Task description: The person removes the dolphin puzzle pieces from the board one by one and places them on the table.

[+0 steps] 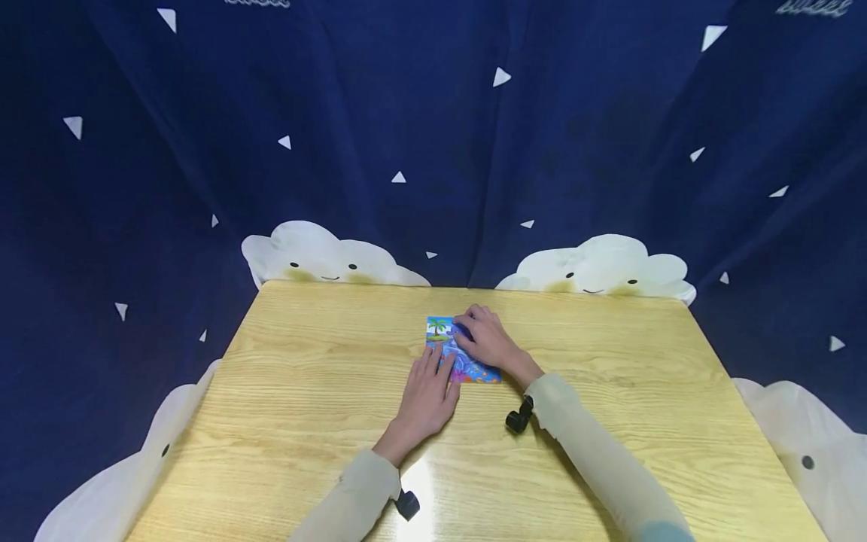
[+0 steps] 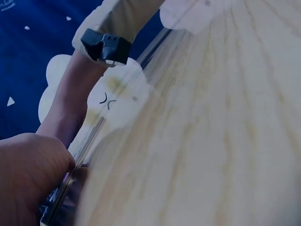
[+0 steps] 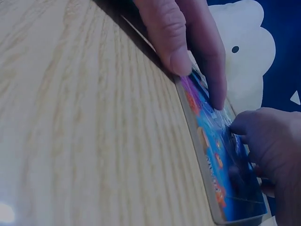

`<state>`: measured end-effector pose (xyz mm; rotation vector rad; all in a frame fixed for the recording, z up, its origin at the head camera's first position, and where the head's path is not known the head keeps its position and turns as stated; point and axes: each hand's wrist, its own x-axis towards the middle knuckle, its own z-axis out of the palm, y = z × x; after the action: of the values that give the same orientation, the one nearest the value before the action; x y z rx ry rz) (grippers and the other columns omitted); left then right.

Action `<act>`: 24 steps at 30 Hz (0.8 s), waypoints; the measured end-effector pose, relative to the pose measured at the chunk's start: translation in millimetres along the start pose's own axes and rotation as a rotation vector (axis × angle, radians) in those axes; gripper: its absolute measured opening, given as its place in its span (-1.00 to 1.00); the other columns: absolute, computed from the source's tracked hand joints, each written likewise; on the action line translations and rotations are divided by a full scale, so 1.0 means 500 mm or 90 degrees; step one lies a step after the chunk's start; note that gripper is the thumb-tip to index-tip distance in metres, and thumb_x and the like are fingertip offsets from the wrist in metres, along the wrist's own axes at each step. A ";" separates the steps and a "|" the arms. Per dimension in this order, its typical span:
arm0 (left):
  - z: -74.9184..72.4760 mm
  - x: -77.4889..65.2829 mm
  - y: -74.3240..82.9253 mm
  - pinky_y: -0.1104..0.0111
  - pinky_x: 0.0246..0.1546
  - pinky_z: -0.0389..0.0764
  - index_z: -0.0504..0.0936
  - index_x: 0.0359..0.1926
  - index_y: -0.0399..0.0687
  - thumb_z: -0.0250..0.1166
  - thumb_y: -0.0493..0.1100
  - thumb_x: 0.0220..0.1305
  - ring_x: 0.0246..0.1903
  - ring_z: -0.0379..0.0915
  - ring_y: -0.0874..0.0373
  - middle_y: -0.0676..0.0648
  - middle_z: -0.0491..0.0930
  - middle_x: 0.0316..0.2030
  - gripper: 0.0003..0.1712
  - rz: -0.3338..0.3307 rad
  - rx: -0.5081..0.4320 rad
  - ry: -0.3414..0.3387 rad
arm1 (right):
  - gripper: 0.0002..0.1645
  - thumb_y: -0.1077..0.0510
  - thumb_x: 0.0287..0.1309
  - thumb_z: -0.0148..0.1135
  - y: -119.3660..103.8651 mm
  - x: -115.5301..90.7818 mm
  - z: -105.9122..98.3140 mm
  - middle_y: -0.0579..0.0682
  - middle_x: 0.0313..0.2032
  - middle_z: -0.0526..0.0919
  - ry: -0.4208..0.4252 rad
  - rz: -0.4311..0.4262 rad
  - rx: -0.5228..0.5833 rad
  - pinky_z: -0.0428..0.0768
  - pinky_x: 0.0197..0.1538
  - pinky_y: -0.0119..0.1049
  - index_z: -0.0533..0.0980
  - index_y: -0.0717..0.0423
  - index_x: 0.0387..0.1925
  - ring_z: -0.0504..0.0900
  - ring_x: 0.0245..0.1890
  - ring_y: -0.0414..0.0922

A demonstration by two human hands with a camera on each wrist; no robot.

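A small flat picture board (image 1: 469,368) lies on the table, printed with a palm tree on an islet, blue water and orange and pink shapes along its lower edge. My left hand (image 1: 427,395) lies with straight fingers on its lower left part. Over the upper right part, my right hand (image 1: 491,340) rests with bent fingers, fingertips on the picture. In the right wrist view the board (image 3: 218,150) looks thin, with a pale edge, and the left thumb touches its border. The right hand (image 3: 277,146) hides part of its far side. The left wrist view shows little of the board.
The wooden table (image 1: 305,361) extends on all sides of the board. A dark blue curtain (image 1: 433,113) with white triangles and cloud faces hangs behind and beside it. Black wrist cameras (image 1: 408,504) sit on both cuffs.
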<state>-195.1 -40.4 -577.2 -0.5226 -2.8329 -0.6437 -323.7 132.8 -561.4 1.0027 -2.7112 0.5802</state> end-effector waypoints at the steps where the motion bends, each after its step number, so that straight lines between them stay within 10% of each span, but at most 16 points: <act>1: 0.000 0.002 0.002 -0.08 0.39 0.04 0.30 0.41 -0.13 -0.03 0.04 0.44 0.45 -0.10 -0.24 -0.29 0.08 0.46 -0.38 0.003 -0.001 -0.005 | -0.61 0.01 0.27 0.20 -0.001 0.003 -0.001 0.02 -0.13 0.51 -0.004 -0.008 0.006 0.43 -0.05 -0.06 0.60 0.10 0.05 0.46 -0.09 -0.01; 12: 0.011 0.010 -0.012 0.03 0.39 0.08 0.32 0.41 -0.04 -0.08 0.01 0.47 0.43 0.00 -0.13 -0.23 0.14 0.42 -0.43 0.080 0.029 0.000 | -0.47 -0.14 0.23 0.23 -0.012 0.031 -0.016 0.01 -0.14 0.48 -0.104 0.030 0.047 0.49 -0.07 0.00 0.51 0.07 0.10 0.49 -0.15 -0.07; 24: 0.021 0.012 -0.007 0.03 0.39 0.05 0.38 0.33 0.02 -0.08 0.17 0.45 0.41 0.04 -0.12 -0.18 0.24 0.34 -0.42 0.049 0.055 0.021 | -0.52 -0.14 0.21 0.29 -0.029 0.054 -0.025 -0.05 -0.17 0.55 -0.148 0.046 -0.013 0.56 -0.09 -0.16 0.58 0.07 0.02 0.54 -0.21 -0.13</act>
<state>-202.8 -36.8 -586.3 -0.5963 -2.7802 -0.5088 -333.9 112.3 -537.8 1.0300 -2.9597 0.4732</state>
